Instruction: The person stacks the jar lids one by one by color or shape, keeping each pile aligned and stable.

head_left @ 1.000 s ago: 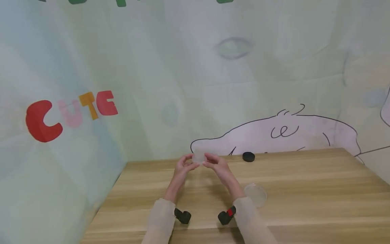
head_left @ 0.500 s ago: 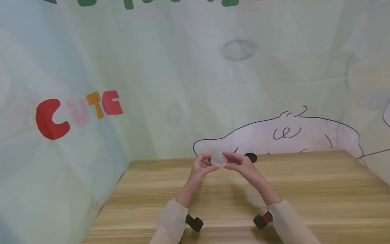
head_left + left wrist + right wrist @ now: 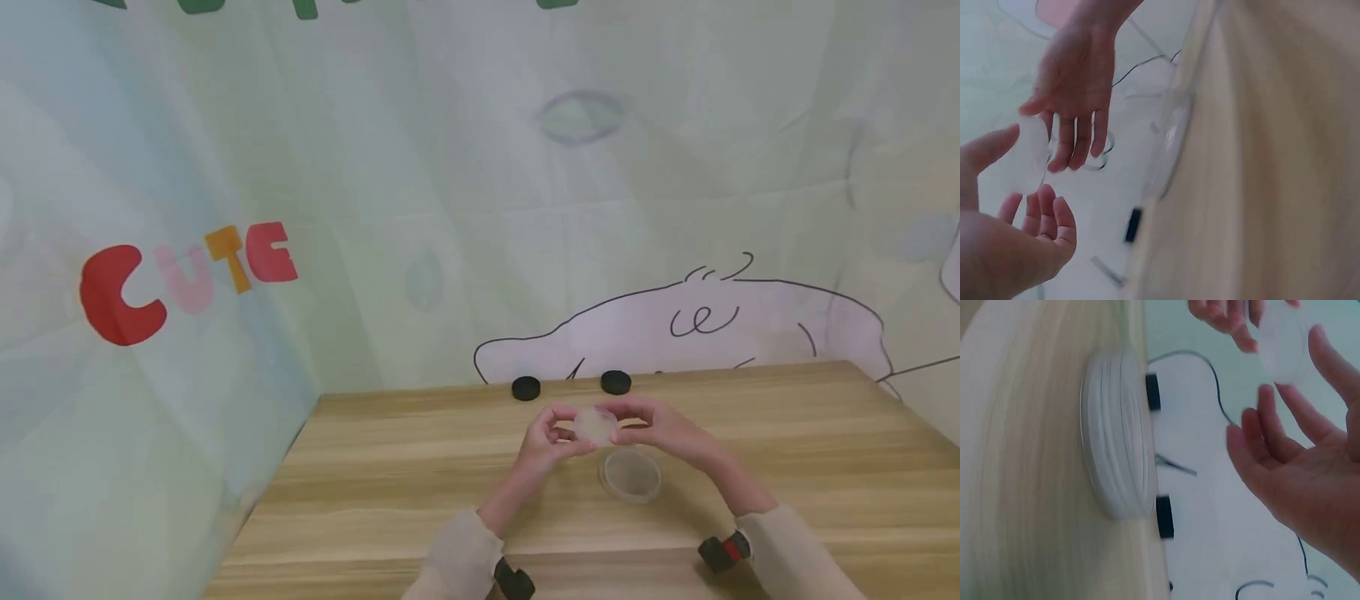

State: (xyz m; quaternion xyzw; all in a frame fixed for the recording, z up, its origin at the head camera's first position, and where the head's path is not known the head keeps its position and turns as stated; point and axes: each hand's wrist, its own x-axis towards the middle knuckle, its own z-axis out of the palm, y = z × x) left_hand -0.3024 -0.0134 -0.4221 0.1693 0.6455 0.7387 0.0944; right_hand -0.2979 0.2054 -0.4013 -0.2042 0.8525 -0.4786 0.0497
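A small translucent round dish [image 3: 596, 426] is held up over the table, between both hands. My left hand [image 3: 546, 442] pinches its left side between thumb and fingers, and my right hand [image 3: 667, 429] pinches the opposite side. In the left wrist view the dish [image 3: 1030, 153] stands tilted on edge, with the fingertips at its rim. Just below the hands, a larger clear round dish [image 3: 632, 477] lies on the table. Ridged layers show along the side of this larger dish [image 3: 1119, 434] in the right wrist view.
Two black round discs [image 3: 526, 388] [image 3: 616, 382] lie at the back edge of the wooden table [image 3: 405, 483]. Behind it hangs a printed cloth backdrop [image 3: 450, 208]. Black wrist cameras [image 3: 724, 552] are strapped at both sleeves.
Both hands have carried the small dish rightward and lower, from left of the larger dish to just above it. The left black disc, hidden behind the hands before, now shows.
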